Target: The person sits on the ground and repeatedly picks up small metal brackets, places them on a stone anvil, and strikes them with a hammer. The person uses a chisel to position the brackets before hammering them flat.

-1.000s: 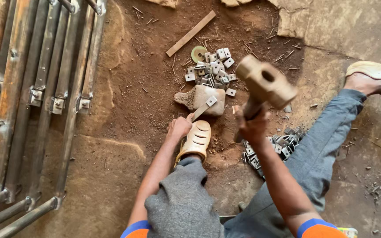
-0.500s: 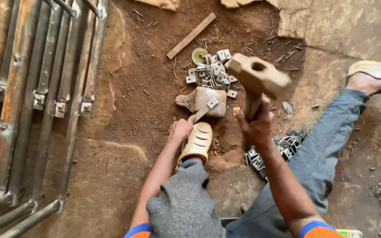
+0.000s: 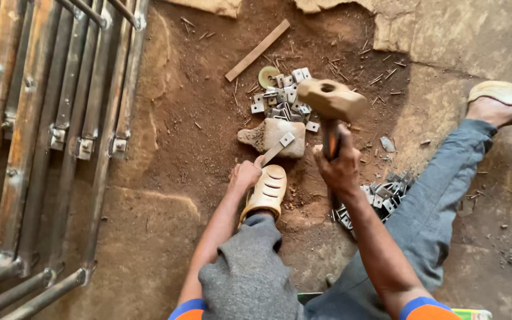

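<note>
Surroundings: the work area is a bare earth floor point(image 3: 167, 118) with stone slabs at the far right. A rack of rusty steel tubes point(image 3: 48, 136) with welded tabs lies along the left edge, well apart from the hands. A flat wooden strip point(image 3: 258, 50) lies at the far side, angled. Just beyond the work point sits a heap of small square metal plates point(image 3: 282, 98) with a round yellowish disc point(image 3: 268, 76) at its far edge. A second heap of similar plates point(image 3: 380, 195) lies at the right, near the right forearm and against the grey trouser leg point(image 3: 434, 201). Loose nails and metal scraps are scattered on the soil at the far right. The person's left foot, in a tan sandal point(image 3: 266, 191), rests just near of the work point; the other sandal point(image 3: 508, 95) is at the far right edge.

Work piece: a flat stone block point(image 3: 268, 135), pale tan and chipped, lies on the soil between the far heap and the tan sandal. A narrow metal strip point(image 3: 278, 148) with a square plate end lies tilted across its near edge.

Hands: the left hand point(image 3: 245, 175), fingers clenched, grips the near end of the strip beside the sandal. The right hand point(image 3: 340, 166) has its fingers clenched round the handle of a sledgehammer point(image 3: 331, 101), whose rusty head is raised above the block, partly covering the far heap from view
</note>
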